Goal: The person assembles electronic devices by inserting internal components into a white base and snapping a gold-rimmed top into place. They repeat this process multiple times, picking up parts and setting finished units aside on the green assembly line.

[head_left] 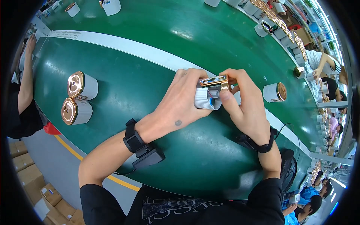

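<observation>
My left hand [178,95] is closed round a white ribbed housing [202,98], holding it tilted above the green table. The housing's open end faces right, and a blue part [212,102] and thin wires show inside. In my right hand [247,107], thumb and fingers pinch a shiny gold-rimmed top piece [214,81]. This piece stands at an angle against the housing's open end; whether the wires join the two is hard to make out. Both hands meet near the middle of the view, and the fingers behind the parts are partly hidden.
Two white canisters with gold lids [83,86] lie on the green table [123,75] at left. Another gold-lidded canister [275,92] lies right of my hands. A white strip [150,49] crosses the table. Another person's arm [26,75] is at far left; cardboard boxes [32,180] stand below.
</observation>
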Available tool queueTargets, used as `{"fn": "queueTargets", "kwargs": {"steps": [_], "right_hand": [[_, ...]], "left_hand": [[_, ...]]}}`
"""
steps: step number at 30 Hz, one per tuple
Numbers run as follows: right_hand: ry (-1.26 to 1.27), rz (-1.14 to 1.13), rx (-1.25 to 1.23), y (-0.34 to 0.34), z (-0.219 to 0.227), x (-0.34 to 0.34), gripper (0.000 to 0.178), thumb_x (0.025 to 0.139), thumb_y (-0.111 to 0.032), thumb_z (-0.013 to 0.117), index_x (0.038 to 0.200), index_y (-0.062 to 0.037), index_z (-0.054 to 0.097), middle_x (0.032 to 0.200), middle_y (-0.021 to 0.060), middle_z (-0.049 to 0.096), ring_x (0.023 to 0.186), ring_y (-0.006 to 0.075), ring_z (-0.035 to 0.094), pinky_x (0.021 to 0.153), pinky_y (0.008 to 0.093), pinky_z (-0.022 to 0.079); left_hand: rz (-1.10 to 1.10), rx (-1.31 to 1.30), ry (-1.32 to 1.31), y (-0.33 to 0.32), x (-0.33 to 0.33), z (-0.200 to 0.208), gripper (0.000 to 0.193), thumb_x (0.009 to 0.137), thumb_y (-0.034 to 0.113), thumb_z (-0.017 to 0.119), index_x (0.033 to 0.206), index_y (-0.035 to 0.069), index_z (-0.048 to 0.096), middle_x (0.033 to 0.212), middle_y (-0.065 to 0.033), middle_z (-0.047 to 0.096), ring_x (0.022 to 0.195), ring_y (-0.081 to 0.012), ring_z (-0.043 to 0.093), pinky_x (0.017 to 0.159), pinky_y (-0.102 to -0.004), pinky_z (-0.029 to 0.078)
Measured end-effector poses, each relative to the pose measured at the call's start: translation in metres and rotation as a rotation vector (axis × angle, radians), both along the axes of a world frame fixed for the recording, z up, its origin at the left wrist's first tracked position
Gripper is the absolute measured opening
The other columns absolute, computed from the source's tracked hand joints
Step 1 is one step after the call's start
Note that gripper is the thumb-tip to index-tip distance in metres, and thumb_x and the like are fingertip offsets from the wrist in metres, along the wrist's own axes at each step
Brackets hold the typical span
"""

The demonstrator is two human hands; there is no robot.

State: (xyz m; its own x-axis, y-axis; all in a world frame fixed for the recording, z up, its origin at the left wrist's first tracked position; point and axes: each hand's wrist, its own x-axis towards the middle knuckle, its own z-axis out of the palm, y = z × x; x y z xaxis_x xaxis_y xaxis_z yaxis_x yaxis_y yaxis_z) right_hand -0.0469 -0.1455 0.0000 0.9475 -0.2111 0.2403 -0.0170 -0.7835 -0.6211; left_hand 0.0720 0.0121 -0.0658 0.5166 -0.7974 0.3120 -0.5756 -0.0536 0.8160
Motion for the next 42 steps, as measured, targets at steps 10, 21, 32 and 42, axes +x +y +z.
{"fn": "queueTargets", "kwargs": {"steps": [10, 21, 32, 42], "right_hand": [[0.157, -0.068, 0.292, 0.009, 0.02, -0.006, 0.033, 0.1, -0.025, 0.064, 0.118, 0.0024, 0.058, 0.096, 0.0134, 0.068, 0.082, 0.0222, 0.065, 0.072, 0.0347, 0.052], [0.085, -0.072, 0.422, 0.005, 0.012, -0.008, 0.051, 0.111, -0.044, 0.036, 0.123, 0.0004, 0.059, 0.096, 0.0059, 0.065, 0.079, 0.0115, 0.06, 0.069, 0.0264, 0.048], [0.109, -0.103, 0.691, -0.002, 0.006, -0.003, 0.043, 0.112, -0.037, 0.037, 0.119, -0.0008, 0.059, 0.093, 0.005, 0.063, 0.076, 0.0116, 0.06, 0.066, 0.0267, 0.049], [0.124, -0.134, 0.795, -0.012, -0.013, 0.005, 0.042, 0.113, -0.038, 0.037, 0.117, -0.0013, 0.057, 0.09, 0.0031, 0.059, 0.074, 0.0108, 0.06, 0.064, 0.0263, 0.051]], "left_hand": [[0.078, -0.083, -0.327, 0.005, 0.007, -0.001, 0.072, 0.064, 0.008, 0.087, 0.125, 0.005, 0.05, 0.117, -0.0133, 0.058, 0.109, -0.0352, 0.052, 0.091, -0.0461, 0.043], [0.101, -0.044, -0.343, 0.003, 0.007, 0.0, 0.071, 0.065, 0.01, 0.087, 0.125, 0.005, 0.051, 0.116, -0.0129, 0.059, 0.109, -0.0344, 0.052, 0.089, -0.0459, 0.042], [0.049, -0.088, -0.138, 0.005, 0.007, 0.005, 0.071, 0.07, 0.016, 0.091, 0.126, 0.003, 0.051, 0.116, -0.0171, 0.061, 0.108, -0.0382, 0.059, 0.092, -0.046, 0.047], [-0.057, -0.126, -0.073, 0.003, 0.005, 0.003, 0.066, 0.074, 0.014, 0.09, 0.125, 0.001, 0.051, 0.11, -0.0233, 0.067, 0.096, -0.0454, 0.068, 0.081, -0.0483, 0.054]]}}
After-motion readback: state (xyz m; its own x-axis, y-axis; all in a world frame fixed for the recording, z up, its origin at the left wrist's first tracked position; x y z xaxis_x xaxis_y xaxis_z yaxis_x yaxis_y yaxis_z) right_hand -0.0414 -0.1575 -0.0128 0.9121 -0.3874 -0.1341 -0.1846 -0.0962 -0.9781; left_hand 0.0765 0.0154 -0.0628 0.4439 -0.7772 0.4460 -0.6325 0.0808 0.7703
